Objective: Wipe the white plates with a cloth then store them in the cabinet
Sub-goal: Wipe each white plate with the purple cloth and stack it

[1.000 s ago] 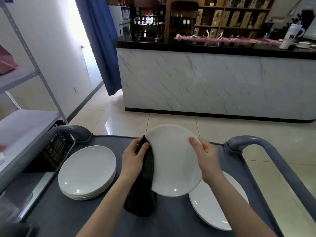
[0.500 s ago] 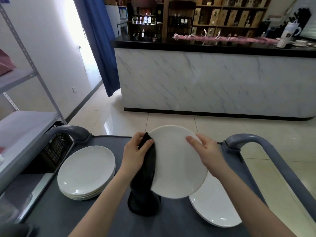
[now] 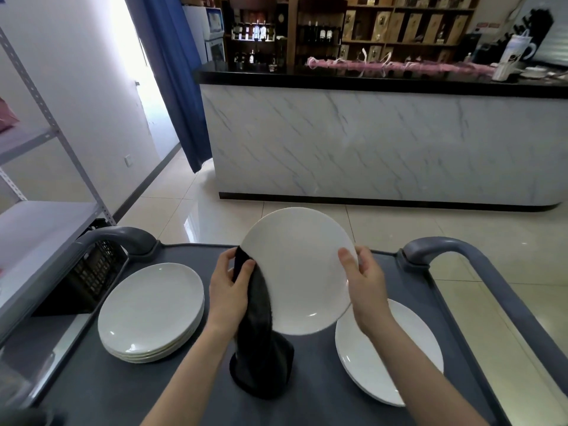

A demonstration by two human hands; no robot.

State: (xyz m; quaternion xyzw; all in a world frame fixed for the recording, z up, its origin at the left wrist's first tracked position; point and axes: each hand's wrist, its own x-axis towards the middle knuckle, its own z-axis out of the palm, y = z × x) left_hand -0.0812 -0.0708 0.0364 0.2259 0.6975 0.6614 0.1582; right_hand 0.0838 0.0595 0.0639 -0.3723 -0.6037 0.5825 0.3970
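Black cloth (image 3: 261, 348) is pinched in the left grip (image 3: 229, 290), thumb and fingers curled round its top fold and pressing it against the left rim of the held plate (image 3: 298, 265). The rest of the cloth hangs below that plate, its lower end bunched on the cart (image 3: 184, 388). The right grip (image 3: 367, 290) clamps the same plate at its right rim, thumb on the upper face and fingers curled behind.

The held plate is tilted, lifted off the cart, its face towards the camera. Left of it, well apart, a stack of white plates (image 3: 150, 305) lies flat on the cart. Just below and right of it, partly under its edge, lies at least 1 more plate (image 3: 396, 358).

By my reading the task is in its wiping stage, with 1 plate in hand. Which pile is already wiped I cannot tell; the face of the held plate shows no visible marks. No cabinet that I can name is in view, only a metal shelf rack (image 3: 37, 229) far left of the held plate, so storing seems wholly undone.
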